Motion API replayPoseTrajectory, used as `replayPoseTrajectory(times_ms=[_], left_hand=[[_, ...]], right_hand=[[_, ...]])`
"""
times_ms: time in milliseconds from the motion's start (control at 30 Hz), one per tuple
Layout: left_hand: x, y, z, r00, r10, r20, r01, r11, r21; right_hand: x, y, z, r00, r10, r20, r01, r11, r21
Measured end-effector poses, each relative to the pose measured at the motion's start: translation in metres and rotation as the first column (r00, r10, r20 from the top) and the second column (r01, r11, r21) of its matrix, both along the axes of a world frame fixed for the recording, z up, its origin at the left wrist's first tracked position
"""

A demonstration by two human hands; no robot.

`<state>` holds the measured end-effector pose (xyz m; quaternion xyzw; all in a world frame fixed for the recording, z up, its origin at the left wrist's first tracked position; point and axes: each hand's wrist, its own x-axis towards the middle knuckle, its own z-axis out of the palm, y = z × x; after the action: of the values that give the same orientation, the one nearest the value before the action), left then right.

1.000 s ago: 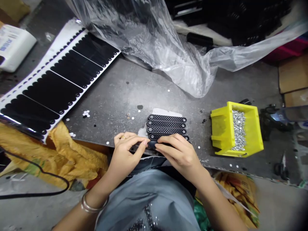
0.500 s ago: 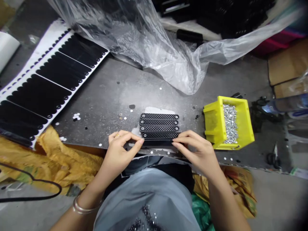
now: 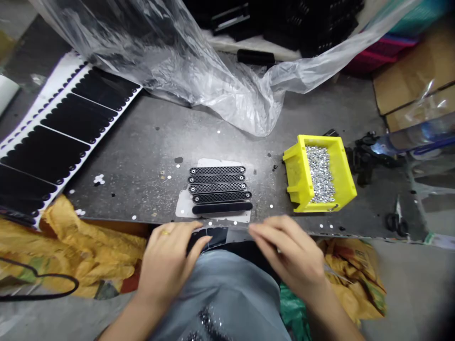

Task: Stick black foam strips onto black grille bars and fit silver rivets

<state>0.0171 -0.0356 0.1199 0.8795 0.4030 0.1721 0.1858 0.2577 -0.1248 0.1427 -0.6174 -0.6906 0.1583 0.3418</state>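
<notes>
Several black oblong plastic strips (image 3: 218,188) lie in a row on a pale sheet (image 3: 182,206) near the table's front edge; the nearest one (image 3: 222,207) is smooth, the others show a mesh pattern. My left hand (image 3: 166,258) hovers below the table edge over my lap, fingers loosely apart, holding nothing I can see. My right hand (image 3: 288,253) is likewise pulled back just below the edge, fingers stretched and slightly blurred, empty. Both hands are apart from the strips.
A yellow bin (image 3: 305,189) of small silver nuts stands to the right. White sheets of black adhesive pads (image 3: 60,137) lie at left. A clear plastic bag (image 3: 185,66) covers the back. Scissors (image 3: 396,220) rest at far right. Yellow cloth (image 3: 81,246) hangs below the edge.
Both hands let go of the nearest black strip and drew back toward my lap. The strip now lies flat at the front of the row. The view shifted leftward.
</notes>
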Motion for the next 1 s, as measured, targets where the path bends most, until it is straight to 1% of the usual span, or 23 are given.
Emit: replayPoseTrajectory(times_ms=[67,100,133,233,300,333,367,433,500,533,567,600,633,667,700,733,767,800,833,867,900,933,1000], left_hand=[[0.008,-0.007,0.004,0.995,-0.102,0.013,0.102,0.993,-0.050],[0.012,-0.006,0.006,0.990,-0.130,0.049,0.134,0.987,-0.093],[0.016,-0.004,0.008,0.984,-0.153,0.092,0.165,0.976,-0.144],[0.020,0.011,0.014,0.961,-0.201,0.192,0.251,0.923,-0.293],[0.020,0.018,0.015,0.947,-0.210,0.244,0.289,0.889,-0.354],[0.019,0.019,0.014,0.943,-0.198,0.267,0.288,0.889,-0.357],[0.018,0.019,0.012,0.944,-0.176,0.280,0.268,0.905,-0.332],[0.015,0.018,0.004,0.955,-0.130,0.266,0.186,0.962,-0.198],[0.010,0.015,-0.006,0.970,-0.105,0.220,0.113,0.993,-0.026],[0.008,0.015,-0.011,0.974,-0.106,0.198,0.099,0.994,0.043],[0.006,0.015,-0.016,0.976,-0.118,0.185,0.102,0.990,0.095],[0.004,0.016,-0.020,0.974,-0.136,0.183,0.113,0.985,0.134],[0.002,0.017,-0.023,0.970,-0.154,0.187,0.124,0.979,0.162],[0.000,0.020,-0.026,0.965,-0.165,0.202,0.130,0.975,0.179],[-0.001,0.022,-0.027,0.961,-0.163,0.226,0.124,0.977,0.176],[-0.002,0.026,-0.028,0.956,-0.132,0.261,0.095,0.984,0.149],[-0.003,0.030,-0.027,0.952,-0.072,0.297,0.047,0.995,0.093],[-0.004,0.034,-0.026,0.948,0.005,0.318,-0.012,1.000,0.019],[-0.004,0.038,-0.024,0.943,0.086,0.320,-0.071,0.996,-0.060],[-0.005,0.041,-0.022,0.939,0.157,0.305,-0.122,0.984,-0.132],[-0.005,0.044,-0.020,0.937,0.210,0.280,-0.161,0.969,-0.188],[-0.006,0.047,-0.019,0.935,0.242,0.261,-0.183,0.955,-0.231],[-0.006,0.049,-0.016,0.924,0.277,0.264,-0.196,0.935,-0.296]], right_hand=[[-0.008,-0.012,-0.001,0.990,0.106,-0.097,-0.116,0.988,-0.104],[-0.011,-0.015,-0.005,0.986,0.126,-0.107,-0.139,0.983,-0.124],[-0.015,-0.015,-0.010,0.987,0.124,-0.098,-0.134,0.985,-0.112],[-0.021,-0.005,-0.027,0.989,0.106,-0.100,-0.106,0.994,0.004],[-0.023,0.001,-0.033,0.979,0.119,-0.165,-0.110,0.992,0.064],[-0.024,0.002,-0.034,0.974,0.117,-0.192,-0.100,0.991,0.093],[-0.024,0.001,-0.033,0.970,0.124,-0.209,-0.099,0.987,0.125],[-0.021,-0.004,-0.030,0.954,0.179,-0.242,-0.145,0.978,0.153],[-0.015,-0.011,-0.024,0.888,0.236,-0.394,-0.213,0.972,0.102],[-0.011,-0.013,-0.021,0.818,0.224,-0.529,-0.230,0.972,0.056],[-0.007,-0.013,-0.017,0.724,0.168,-0.669,-0.225,0.974,0.001],[-0.004,-0.010,-0.014,0.630,0.080,-0.772,-0.199,0.978,-0.061],[-0.003,-0.004,-0.011,0.575,-0.003,-0.818,-0.157,0.981,-0.114],[-0.002,0.004,-0.009,0.592,-0.066,-0.803,-0.101,0.983,-0.156],[-0.004,0.015,-0.007,0.678,-0.104,-0.728,-0.041,0.983,-0.178],[-0.006,0.027,-0.007,0.798,-0.111,-0.593,0.008,0.985,-0.173],[-0.009,0.039,-0.008,0.905,-0.082,-0.418,0.025,0.990,-0.142],[-0.013,0.051,-0.009,0.970,-0.030,-0.241,0.006,0.995,-0.101],[-0.016,0.061,-0.010,0.995,0.034,-0.096,-0.041,0.997,-0.068],[-0.019,0.070,-0.011,0.995,0.096,0.000,-0.096,0.994,-0.047],[-0.022,0.076,-0.012,0.989,0.143,0.045,-0.142,0.989,-0.034],[-0.025,0.080,-0.012,0.984,0.172,0.049,-0.171,0.985,-0.031],[-0.028,0.083,-0.009,0.982,0.184,-0.028,-0.186,0.981,-0.054]])
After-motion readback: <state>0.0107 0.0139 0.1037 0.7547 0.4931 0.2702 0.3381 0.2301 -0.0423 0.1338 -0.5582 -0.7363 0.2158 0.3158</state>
